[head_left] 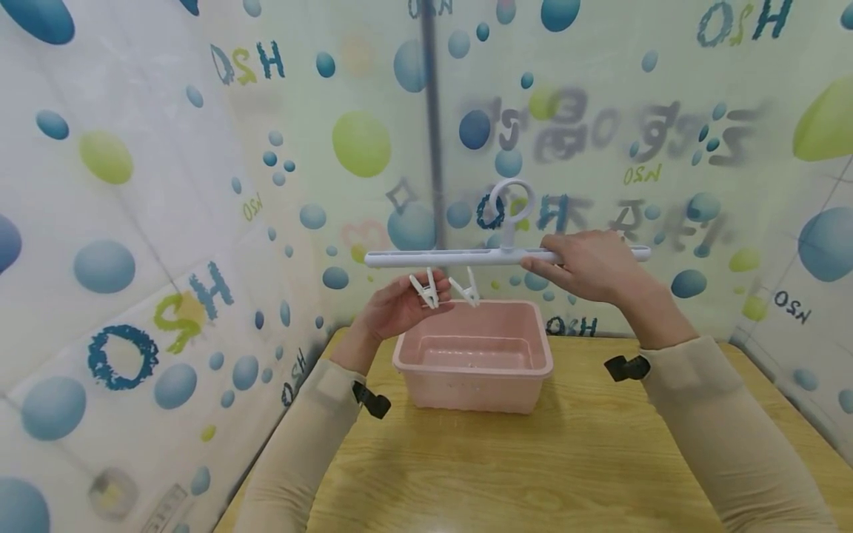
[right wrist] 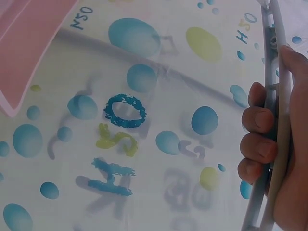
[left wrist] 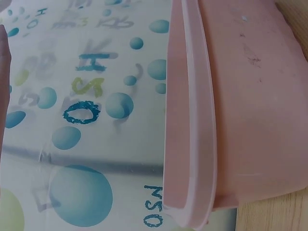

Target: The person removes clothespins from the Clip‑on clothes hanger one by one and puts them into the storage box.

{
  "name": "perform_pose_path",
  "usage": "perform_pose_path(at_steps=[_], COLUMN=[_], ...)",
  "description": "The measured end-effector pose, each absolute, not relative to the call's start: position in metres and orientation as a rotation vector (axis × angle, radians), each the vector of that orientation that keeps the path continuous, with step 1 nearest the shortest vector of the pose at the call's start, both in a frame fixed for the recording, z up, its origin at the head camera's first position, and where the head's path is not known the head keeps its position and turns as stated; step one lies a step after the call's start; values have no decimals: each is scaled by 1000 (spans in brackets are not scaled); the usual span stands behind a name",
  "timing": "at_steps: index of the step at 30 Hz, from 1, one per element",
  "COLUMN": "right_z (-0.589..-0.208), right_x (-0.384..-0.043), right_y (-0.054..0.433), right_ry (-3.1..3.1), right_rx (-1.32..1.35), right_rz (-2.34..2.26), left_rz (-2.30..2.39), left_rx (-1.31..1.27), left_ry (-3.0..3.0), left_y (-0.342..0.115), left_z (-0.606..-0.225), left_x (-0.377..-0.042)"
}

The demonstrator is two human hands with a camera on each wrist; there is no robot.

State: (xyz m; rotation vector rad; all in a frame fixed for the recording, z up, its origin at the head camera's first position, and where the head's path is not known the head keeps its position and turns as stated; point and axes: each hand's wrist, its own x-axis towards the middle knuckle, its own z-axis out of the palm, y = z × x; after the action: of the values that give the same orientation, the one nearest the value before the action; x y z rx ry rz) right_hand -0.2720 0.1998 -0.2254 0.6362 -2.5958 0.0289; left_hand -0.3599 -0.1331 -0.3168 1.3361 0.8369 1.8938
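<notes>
A white hanger with a round hook is held level above a pink basin. My right hand grips its bar right of the hook; in the right wrist view curled fingers wrap the slotted bar. Just below the bar's left half, my left hand has its fingers at a white clip and appears to pinch it. Another white clip shows right of those fingertips, tilted, under the bar. Only a sliver of the left hand enters the left wrist view.
The basin stands on a wood-grain table, near its back edge. A curtain printed with bubbles and letters surrounds the table at the back and both sides. Dark straps hang at both sleeve cuffs.
</notes>
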Motion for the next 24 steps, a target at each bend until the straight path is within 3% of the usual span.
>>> perform_pose_path(at_steps=[24], right_z=[-229], right_x=[-273], right_y=[200], right_ry=[-2597], right_rx=[652], right_rz=[45], left_rz=[2042], left_rx=[1348], left_ry=[920], left_y=[-125], left_z=[-317], left_x=[-352])
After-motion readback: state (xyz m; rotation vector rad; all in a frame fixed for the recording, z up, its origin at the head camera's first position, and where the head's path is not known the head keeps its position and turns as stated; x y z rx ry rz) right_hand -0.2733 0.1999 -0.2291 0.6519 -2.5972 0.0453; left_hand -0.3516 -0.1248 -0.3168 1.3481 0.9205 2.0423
